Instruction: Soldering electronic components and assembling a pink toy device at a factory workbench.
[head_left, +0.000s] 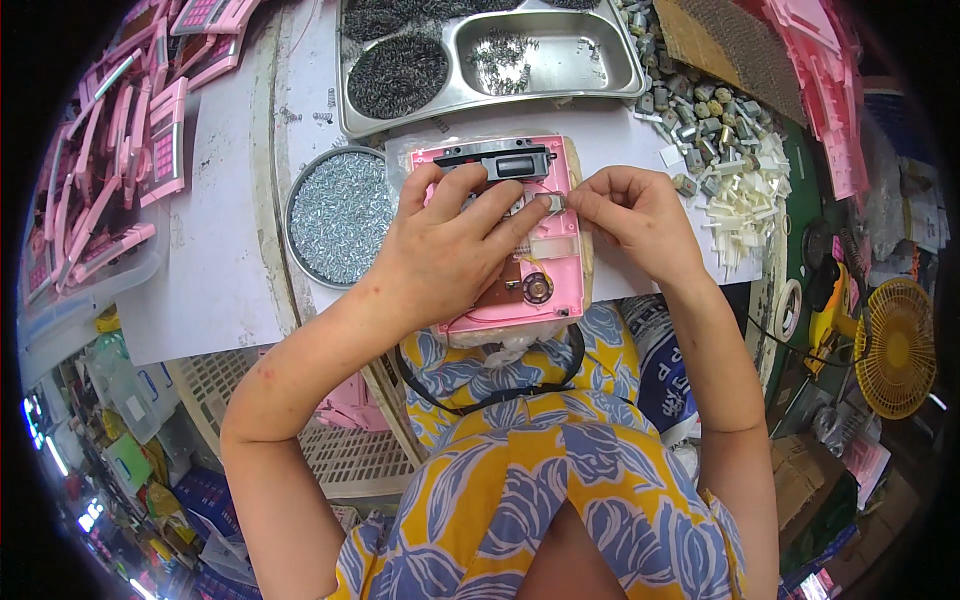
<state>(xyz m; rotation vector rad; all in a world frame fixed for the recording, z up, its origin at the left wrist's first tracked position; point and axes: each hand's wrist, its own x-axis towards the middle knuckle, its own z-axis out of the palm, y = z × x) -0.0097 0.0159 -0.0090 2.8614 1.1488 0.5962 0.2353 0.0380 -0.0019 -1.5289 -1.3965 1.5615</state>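
A pink plastic casing (563,281), its inside facing up, lies before me at the table's front edge. It carries a black part (518,165) along its far side, a small round speaker (537,288) and thin wires. My left hand (445,245) rests across the casing with fingers spread. Its index fingertip touches a small silver motor (553,203) near the casing's right side. Beside that motor my right hand (632,215) pinches with thumb and forefinger at the casing's right edge. What lies between those fingertips is too small to make out.
A metal tray (490,108) of springs stands at the back. A round dish (290,225) of small metal pins sits left. Small motors (700,125) and white plastic pieces (745,205) are heaped right. Pink casings (165,145) pile up far left; a yellow fan (897,348) stands far right.
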